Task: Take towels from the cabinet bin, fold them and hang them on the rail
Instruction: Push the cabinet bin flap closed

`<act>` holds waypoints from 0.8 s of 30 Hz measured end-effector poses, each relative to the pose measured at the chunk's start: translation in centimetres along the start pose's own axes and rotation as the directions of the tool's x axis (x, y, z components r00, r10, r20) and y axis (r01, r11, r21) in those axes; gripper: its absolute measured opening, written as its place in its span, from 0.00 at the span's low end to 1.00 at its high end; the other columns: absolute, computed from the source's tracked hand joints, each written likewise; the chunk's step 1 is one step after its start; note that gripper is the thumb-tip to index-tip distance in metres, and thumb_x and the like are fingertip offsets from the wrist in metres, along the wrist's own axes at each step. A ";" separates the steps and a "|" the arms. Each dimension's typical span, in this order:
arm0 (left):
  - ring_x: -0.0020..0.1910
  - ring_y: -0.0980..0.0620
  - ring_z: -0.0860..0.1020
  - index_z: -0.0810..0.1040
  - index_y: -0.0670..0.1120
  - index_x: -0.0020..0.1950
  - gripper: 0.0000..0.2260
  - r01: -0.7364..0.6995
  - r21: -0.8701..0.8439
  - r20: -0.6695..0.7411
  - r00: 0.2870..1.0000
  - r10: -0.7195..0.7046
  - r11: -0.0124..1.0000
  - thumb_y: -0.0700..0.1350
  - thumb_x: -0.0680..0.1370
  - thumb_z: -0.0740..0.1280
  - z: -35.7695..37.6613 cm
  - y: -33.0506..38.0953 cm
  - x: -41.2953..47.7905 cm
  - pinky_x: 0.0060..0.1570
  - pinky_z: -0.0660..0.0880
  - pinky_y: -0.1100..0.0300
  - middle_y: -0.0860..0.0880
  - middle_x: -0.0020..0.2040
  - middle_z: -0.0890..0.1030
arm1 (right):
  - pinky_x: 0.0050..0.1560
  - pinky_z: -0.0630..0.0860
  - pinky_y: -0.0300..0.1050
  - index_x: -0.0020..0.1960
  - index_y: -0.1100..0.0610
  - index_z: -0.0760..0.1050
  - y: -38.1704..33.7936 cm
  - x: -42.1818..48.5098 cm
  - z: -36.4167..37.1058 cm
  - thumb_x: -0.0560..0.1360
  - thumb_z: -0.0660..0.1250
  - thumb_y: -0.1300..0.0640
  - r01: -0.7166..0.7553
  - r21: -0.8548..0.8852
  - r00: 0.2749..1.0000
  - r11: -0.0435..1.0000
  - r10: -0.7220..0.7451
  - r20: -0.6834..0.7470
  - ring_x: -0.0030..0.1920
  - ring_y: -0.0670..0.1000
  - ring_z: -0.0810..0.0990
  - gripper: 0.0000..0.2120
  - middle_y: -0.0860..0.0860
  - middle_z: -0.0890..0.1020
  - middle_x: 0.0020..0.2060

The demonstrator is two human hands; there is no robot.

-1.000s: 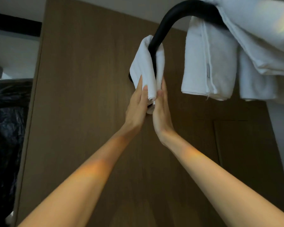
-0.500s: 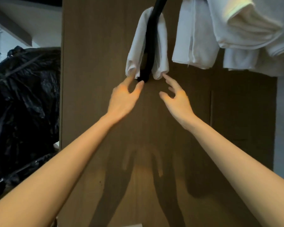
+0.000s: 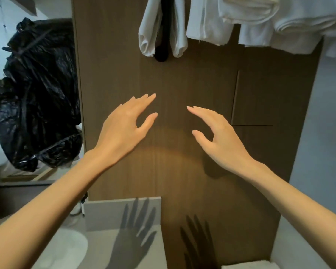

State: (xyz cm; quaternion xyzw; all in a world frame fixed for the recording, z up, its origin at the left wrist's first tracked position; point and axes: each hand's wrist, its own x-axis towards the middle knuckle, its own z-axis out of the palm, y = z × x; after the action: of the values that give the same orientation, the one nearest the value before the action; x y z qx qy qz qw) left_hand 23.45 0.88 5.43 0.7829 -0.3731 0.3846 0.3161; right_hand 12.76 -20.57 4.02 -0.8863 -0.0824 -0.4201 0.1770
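Taking the wooden cabinet panel [image 3: 182, 84] as landmark: left of it hangs a black plastic bag [image 3: 35, 90]. In front of the panel, the left hand [image 3: 124, 129] is spread and empty, fingers loose; the right hand [image 3: 219, 136] is likewise open, holding nothing. High on the panel, a small folded towel [image 3: 149, 32] straddles the black rail [image 3: 164, 35], with more folded towels [image 3: 260, 22] to its right. For the next fetch, lower both hands together toward the white towel [image 3: 248, 265] at the panel's foot, and grip it by two corners.
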 end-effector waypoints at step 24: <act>0.75 0.45 0.63 0.66 0.52 0.75 0.22 -0.072 0.042 0.307 0.950 0.056 0.997 0.55 0.81 0.59 2.5 10.6 -18.7 0.72 0.54 0.50 0.50 0.74 0.67 | 0.69 0.56 0.43 0.72 0.46 0.68 -2.9 -25.1 -5.4 0.79 0.63 0.53 -0.229 -0.368 0.937 0.901 0.307 0.168 0.72 0.46 0.65 0.21 0.44 0.70 0.71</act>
State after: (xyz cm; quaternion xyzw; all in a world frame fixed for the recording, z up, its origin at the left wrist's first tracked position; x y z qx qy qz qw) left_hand 7.57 -0.19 -9.29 0.8285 -0.4324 0.2786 0.2215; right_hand -7.87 -19.88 -11.56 -0.9474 0.0964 -0.2980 0.0661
